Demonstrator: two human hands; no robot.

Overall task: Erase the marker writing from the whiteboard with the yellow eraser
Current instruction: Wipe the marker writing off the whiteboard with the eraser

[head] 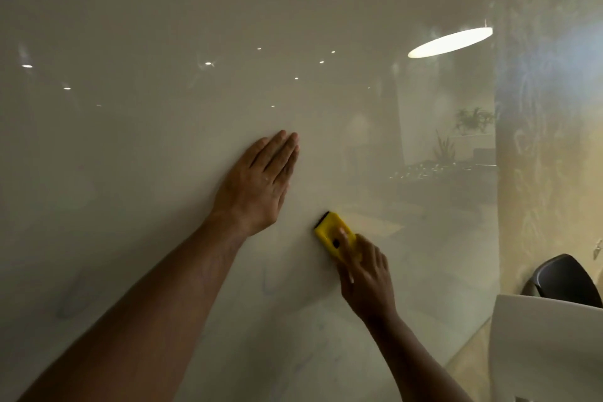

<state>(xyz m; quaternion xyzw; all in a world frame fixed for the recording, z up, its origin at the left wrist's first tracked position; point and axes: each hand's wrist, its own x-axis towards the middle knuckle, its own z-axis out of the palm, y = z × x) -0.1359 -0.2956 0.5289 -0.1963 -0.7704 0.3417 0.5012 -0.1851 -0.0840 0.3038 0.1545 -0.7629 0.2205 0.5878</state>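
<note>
A glossy whiteboard (163, 157) fills most of the view. My left hand (257, 186) lies flat against it with straight fingers held together. Just to the lower right, my right hand (367, 277) grips the yellow eraser (329, 232) and holds it against the board, its dark felt edge at the upper left. Only faint bluish smudges (267, 284) show on the board below the left hand; no clear writing is visible.
The board's right edge runs down near a yellow textured wall (548, 173). A dark chair back (564, 281) and a white rounded surface (545, 346) stand at the lower right. Ceiling lights and plants reflect in the board.
</note>
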